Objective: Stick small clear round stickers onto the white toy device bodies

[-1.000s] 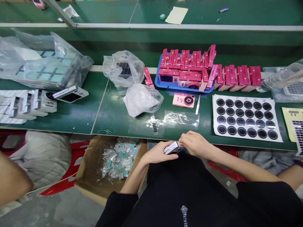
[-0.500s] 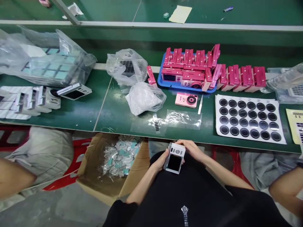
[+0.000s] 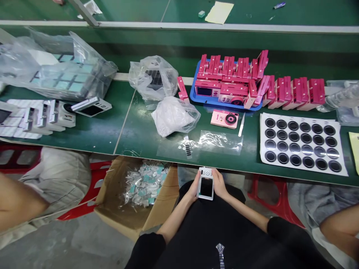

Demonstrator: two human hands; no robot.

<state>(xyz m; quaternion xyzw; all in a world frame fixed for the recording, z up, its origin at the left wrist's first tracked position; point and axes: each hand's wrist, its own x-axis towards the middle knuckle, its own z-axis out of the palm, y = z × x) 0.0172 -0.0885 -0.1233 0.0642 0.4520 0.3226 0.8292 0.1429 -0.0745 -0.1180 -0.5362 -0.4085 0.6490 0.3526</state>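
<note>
Over my lap, just below the table's front edge, a silver digital camera (image 3: pixel 206 186) is held with its dark screen and buttons facing up. My left hand (image 3: pixel 193 186) grips its left side, and my right hand (image 3: pixel 220 184) closes on its right side; the fingers beneath it are hidden. On the table ahead lie a clear plastic sheet (image 3: pixel 228 142) and a small strip of black stickers (image 3: pixel 188 148). Behind them rests a pink camera (image 3: pixel 224 118) with its lens up, beside a white pointed tool (image 3: pixel 241 125).
A blue tray (image 3: pixel 193 98) holds pink cameras, with more standing to its right. A sheet of round black stickers (image 3: pixel 303 144) lies at right. White bags (image 3: pixel 175 116) and silver cameras (image 3: pixel 94 106) are left. A cardboard box (image 3: pixel 112 200) of scraps stands below. People sit on both sides.
The camera has turned more upright and shifted slightly up in my hands. My right hand has come from its top corner down to its right side. The view has shifted slightly.
</note>
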